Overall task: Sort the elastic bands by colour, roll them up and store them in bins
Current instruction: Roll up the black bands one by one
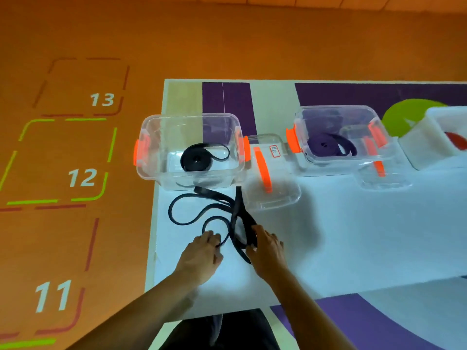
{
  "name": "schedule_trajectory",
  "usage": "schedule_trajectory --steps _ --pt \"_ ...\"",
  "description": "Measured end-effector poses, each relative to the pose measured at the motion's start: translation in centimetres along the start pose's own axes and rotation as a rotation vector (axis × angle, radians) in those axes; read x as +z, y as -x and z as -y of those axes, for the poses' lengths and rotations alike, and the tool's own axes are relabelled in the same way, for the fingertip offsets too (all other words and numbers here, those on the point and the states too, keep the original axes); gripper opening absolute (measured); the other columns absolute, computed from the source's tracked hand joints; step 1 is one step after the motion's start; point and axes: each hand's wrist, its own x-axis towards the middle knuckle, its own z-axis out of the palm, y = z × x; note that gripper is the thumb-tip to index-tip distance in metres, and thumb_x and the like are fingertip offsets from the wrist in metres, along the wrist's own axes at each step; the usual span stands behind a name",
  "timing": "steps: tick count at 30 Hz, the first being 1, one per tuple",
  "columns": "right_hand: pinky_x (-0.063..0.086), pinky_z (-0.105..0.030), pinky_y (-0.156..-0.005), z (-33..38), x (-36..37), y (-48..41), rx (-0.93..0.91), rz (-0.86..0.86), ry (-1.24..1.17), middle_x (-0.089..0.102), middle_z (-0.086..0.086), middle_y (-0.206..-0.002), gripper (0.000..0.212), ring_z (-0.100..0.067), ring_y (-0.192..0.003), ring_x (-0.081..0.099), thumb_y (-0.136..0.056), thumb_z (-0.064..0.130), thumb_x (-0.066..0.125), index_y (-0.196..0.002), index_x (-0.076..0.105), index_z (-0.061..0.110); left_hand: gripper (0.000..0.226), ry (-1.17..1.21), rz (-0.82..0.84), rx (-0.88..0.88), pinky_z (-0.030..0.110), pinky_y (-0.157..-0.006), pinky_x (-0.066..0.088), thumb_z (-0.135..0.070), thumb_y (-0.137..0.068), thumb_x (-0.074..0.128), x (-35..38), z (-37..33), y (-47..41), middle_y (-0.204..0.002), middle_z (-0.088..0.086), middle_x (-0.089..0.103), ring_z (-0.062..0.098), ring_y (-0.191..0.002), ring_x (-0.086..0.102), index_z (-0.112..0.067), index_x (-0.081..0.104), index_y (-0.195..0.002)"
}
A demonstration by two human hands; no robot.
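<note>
Left fingers [211, 236] are curled over a small loop of the loose black elastic band [214, 195], gripping it near the tips, and just at three o'clock of them the right fingers [262, 234] are wrapped round the band's wider doubled strands, thumb tucked against them. So the left hand [202, 253] and the right hand [269, 251] are both holding the same band, close together and knuckles up, low over the white mat [328, 236]. From the grip the band sprawls away towards eleven o'clock in big open curls lying flat on the mat, with one strand running up to twelve o'clock. Its far end stops just short of the clear bin with orange latches [151, 173]. Inside that bin sits a rolled black band [194, 160], coiled tight with one loose loop sticking out. At one o'clock from the hands a clear lid with an orange handle [275, 195] lies on the mat, touching the bin's right side. Further round, at two o'clock, there's a second clear bin [303, 117], a rolled purple band [324, 145] inside it, and another clear lid [386, 180] leaning at its front. Out at the right edge are a white tub [424, 147] with something red in it, too cropped to name, and a green disc [401, 117] behind. Off at nine o'clock is orange floor [75, 236] marked 11, 12, 13.
</note>
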Motion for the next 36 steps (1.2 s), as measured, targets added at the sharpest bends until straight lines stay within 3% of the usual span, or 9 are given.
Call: schedule_trajectory --steps 4,8,12,16,19,24,28,33,36 --pt "0.051 -0.043 -0.090 0.1 -0.2 1.5 -0.030 -0.189 -0.141 0.067 0.004 -0.088 0.009 -0.020 -0.086 0.064 -0.100 0.029 0.060 -0.107 0.064 0.023 0.017 0.131 -0.044 -0.034 0.027 -0.080 0.046 -0.036 -0.098 0.049 -0.6 -0.5 3.2 -0.110 -0.001 0.057 0.018 -0.098 0.056 -0.021 0.053 -0.104" --pt "0.059 -0.039 -0.066 1.4 -3.5 3.2 -0.094 -0.329 -0.339 0.068 0.003 -0.076 0.002 -0.013 -0.065 0.064 -0.096 0.021 0.067 -0.096 0.069 0.020 0.011 0.231 -0.114 -0.085 0.023 -0.070 0.039 -0.029 -0.095 0.058 -0.6 -0.1 5.3 -0.098 0.001 0.064 0.020 -0.087 0.060 -0.018 0.056 -0.096" --pt "0.039 -0.017 -0.050 3.4 -8.4 5.1 -0.080 -0.364 -0.544 0.058 0.008 -0.063 0.013 -0.003 -0.050 0.050 -0.095 0.018 0.067 -0.086 0.064 0.027 0.009 0.305 -0.132 -0.140 0.026 -0.062 0.043 -0.030 -0.093 0.057 -0.8 -0.3 7.0 -0.083 -0.005 0.062 0.015 -0.072 0.056 -0.024 0.054 -0.086" --pt "0.040 -0.020 -0.059 5.7 -13.6 6.6 -0.161 -0.399 -0.660 0.068 0.001 -0.073 0.013 -0.010 -0.063 0.055 -0.096 0.020 0.063 -0.086 0.070 0.017 0.022 0.323 -0.012 -0.111 0.024 -0.067 0.047 -0.047 -0.092 0.064 -1.2 -0.5 7.6 -0.086 -0.009 0.068 0.009 -0.077 0.063 -0.025 0.061 -0.091" --pt "0.034 -0.014 -0.056 6.9 -16.7 8.3 -0.306 -0.262 -0.703 0.058 0.018 -0.055 0.042 -0.003 -0.054 0.049 -0.104 0.018 0.049 -0.072 0.071 0.033 0.012 0.402 -0.137 -0.118 0.029 -0.071 0.050 -0.034 -0.099 0.056 -2.7 -1.7 8.2 -0.102 -0.004 0.070 0.009 -0.081 0.062 -0.025 0.058 -0.107" --pt "0.040 -0.014 -0.064 7.1 -20.2 10.6 -0.440 -0.043 -0.610 0.053 0.020 -0.051 0.035 -0.003 -0.052 0.047 -0.105 0.014 0.049 -0.078 0.069 0.024 0.068 0.732 -0.547 -0.103 0.030 -0.091 0.048 -0.019 -0.092 0.067 -8.7 -5.6 9.3 -0.142 -0.001 0.048 0.016 -0.107 0.056 -0.027 0.034 -0.151" --pt "0.046 -0.019 -0.060 5.7 -22.3 11.9 -0.525 0.071 -0.663 0.053 0.004 -0.055 0.026 -0.008 -0.051 0.047 -0.102 0.015 0.059 -0.079 0.071 0.014 0.094 0.791 -0.530 0.234 0.019 -0.110 0.033 -0.020 -0.081 0.076 -13.2 -11.5 12.1 -0.154 -0.019 0.035 -0.001 -0.140 0.035 -0.046 0.024 -0.155" --pt "0.054 -0.020 -0.068 4.9 -24.5 12.9 -0.669 0.041 -0.635 0.074 -0.012 -0.073 0.018 -0.011 -0.065 0.068 -0.096 0.020 0.071 -0.083 0.076 0.009 0.045 0.943 -0.513 0.266 0.023 -0.089 0.053 -0.032 -0.085 0.081 -13.8 -18.3 14.1 -0.115 -0.009 0.065 0.009 -0.104 0.066 -0.031 0.055 -0.122" --pt "0.049 -0.016 -0.061 5.0 -25.0 13.3 -0.737 -0.011 -0.659 0.074 -0.009 -0.076 0.017 -0.005 -0.062 0.063 -0.096 0.019 0.070 -0.086 0.077 0.007 0.010 0.926 -0.664 0.155 0.018 -0.071 0.050 -0.026 -0.101 0.062 -14.2 -20.1 14.7 -0.083 -0.024 0.070 -0.003 -0.074 0.066 -0.025 0.062 -0.111"
